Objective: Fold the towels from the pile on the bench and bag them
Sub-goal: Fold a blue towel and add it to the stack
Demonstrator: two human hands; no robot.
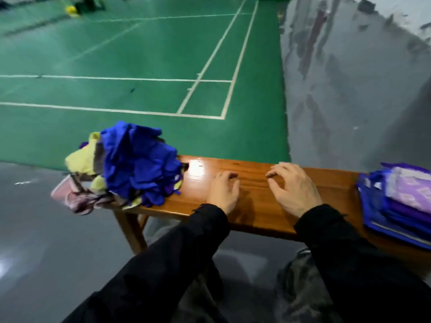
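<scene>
Your black jacket sleeves (177,259) sat nearest the lens, both reaching forward over the long glossy brown wooden bench (254,206). Behind the bench lay the green court floor with white lines (140,66), and to the right a grey scuffed wall (349,78). The crumpled pile of towels (130,164), mostly royal blue with pale yellow, grey and pink-striped pieces, sat on the bench's left end, its left edge hanging past the end. At the right end lay a flat blue fabric bag (382,220) with folded purple and lilac towels (405,194) stacked on or in it; I couldn't tell which. Your left hand (224,190) rested palm-down on bare wood mid-bench, fingers curled, holding nothing, near the pile but clear of it. Your right hand (293,187) was just beside it, palm-down, fingers spread and bent, fingertips on the wood, also empty. The two hands were apart, neither touching a towel nor the bag. The frame was motion-blurred, so fine detail was soft.
</scene>
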